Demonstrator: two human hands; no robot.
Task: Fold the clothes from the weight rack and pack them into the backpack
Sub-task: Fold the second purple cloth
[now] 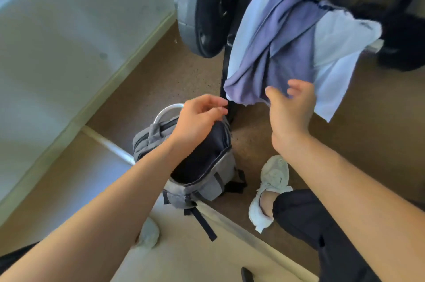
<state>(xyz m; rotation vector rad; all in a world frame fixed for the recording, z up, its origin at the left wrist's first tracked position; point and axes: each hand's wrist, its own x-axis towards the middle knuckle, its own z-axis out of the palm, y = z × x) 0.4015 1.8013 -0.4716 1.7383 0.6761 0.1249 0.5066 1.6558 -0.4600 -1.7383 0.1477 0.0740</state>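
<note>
A soft purple garment (282, 51) hangs in loose folds over the black metal weight rack (227, 70), layered on a thin pale blue-white cloth (338, 51) whose corner droops lower. The right hand (291, 109) reaches up with its grip open, fingers spread at the purple hem, nothing held. The left hand (200, 116) hovers with fingers loosely curled and empty above the grey fabric backpack (207, 180), which stands unzipped on the speckled brown floor (161, 79), its dark lining showing. A round grey weight plate (195, 5) sits beside the clothes
</note>
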